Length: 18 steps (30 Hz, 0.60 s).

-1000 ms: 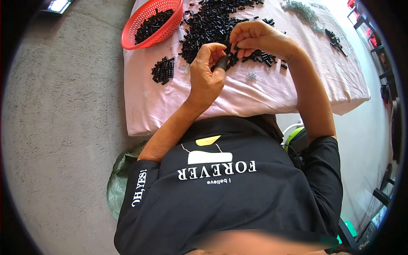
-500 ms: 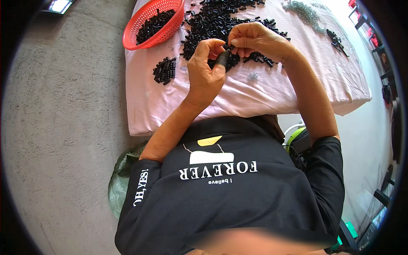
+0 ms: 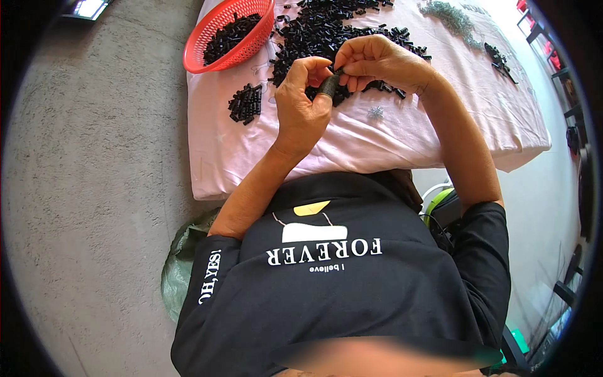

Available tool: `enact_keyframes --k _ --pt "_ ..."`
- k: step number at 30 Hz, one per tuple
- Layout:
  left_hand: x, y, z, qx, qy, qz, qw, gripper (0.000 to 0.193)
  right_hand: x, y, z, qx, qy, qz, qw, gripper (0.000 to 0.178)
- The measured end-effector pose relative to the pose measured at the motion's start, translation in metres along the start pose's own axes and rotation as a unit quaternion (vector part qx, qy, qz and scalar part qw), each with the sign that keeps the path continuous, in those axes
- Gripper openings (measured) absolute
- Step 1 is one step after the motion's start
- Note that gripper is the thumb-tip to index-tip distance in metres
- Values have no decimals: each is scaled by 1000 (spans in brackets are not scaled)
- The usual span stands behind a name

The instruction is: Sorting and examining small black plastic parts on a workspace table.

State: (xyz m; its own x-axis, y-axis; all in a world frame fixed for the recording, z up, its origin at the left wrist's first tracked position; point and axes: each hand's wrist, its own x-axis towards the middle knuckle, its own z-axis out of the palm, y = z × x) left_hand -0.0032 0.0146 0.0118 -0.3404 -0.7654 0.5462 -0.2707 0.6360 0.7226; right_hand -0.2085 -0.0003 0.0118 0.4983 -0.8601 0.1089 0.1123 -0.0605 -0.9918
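Observation:
My left hand and my right hand meet at the fingertips over the near part of a large heap of small black tube-shaped pieces. Dark wrapping covers my left thumb. Both hands are closed in a pinch; a small black piece seems to be between them, mostly hidden by the fingers. To the left on the cloth lies a neat cluster of black pieces. Just right of my hands sits a little pile of tiny clear or silvery bits.
A red plastic basket of black pieces stands at the table's far left. The pink cloth covers the table. Toward the far right are a larger silvery pile and some black pieces. A green bag rests on the floor at left.
The fingertips have shifted slightly against each other around the small piece. Otherwise the whole view has moved only a little, and the piles look the same.

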Motion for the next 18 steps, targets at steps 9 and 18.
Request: enact_keyframes --k 9,18 --pt "19 -9 -9 -108 -82 -49 990 29 4 9 -11 55 -40 -8 998 16" --pt "29 -17 -18 51 -108 -31 992 21 3 6 -16 143 24 -23 989 16"
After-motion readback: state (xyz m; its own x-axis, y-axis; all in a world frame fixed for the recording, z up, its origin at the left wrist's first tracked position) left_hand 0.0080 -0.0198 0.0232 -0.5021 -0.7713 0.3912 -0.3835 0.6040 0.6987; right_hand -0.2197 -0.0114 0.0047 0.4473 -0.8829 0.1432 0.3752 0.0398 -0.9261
